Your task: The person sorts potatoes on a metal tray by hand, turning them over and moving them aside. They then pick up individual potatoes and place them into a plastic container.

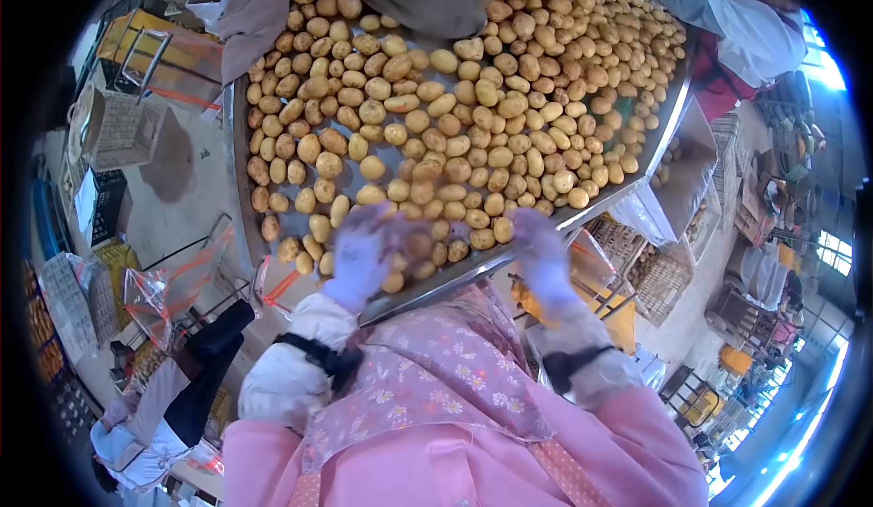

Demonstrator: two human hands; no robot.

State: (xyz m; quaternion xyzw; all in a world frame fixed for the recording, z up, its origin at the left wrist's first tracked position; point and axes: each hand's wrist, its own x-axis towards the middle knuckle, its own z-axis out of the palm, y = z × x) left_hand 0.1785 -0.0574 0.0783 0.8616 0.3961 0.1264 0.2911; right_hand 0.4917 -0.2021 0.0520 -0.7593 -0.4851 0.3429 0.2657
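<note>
Many yellow-brown potatoes [418, 120] cover a metal sorting table [241, 170] with a raised rim. My left hand [364, 248], in a pale purple glove, is over the potatoes near the table's front edge, its fingers smeared by motion. A blurred potato shows just right of it, and whether the hand touches it is unclear. My right hand [539, 243], gloved alike, is at the front rim beside the nearest potatoes. Its fingers are blurred too, and nothing can be made out in them.
Co-workers' sleeves [255, 20] and a white sleeve [750, 39] reach in at the far side. Wicker baskets [123, 130] stand at left, a crate [664, 280] at right. Another person [150, 416] is at lower left. Plastic bags [173, 293] hang on frames by the table.
</note>
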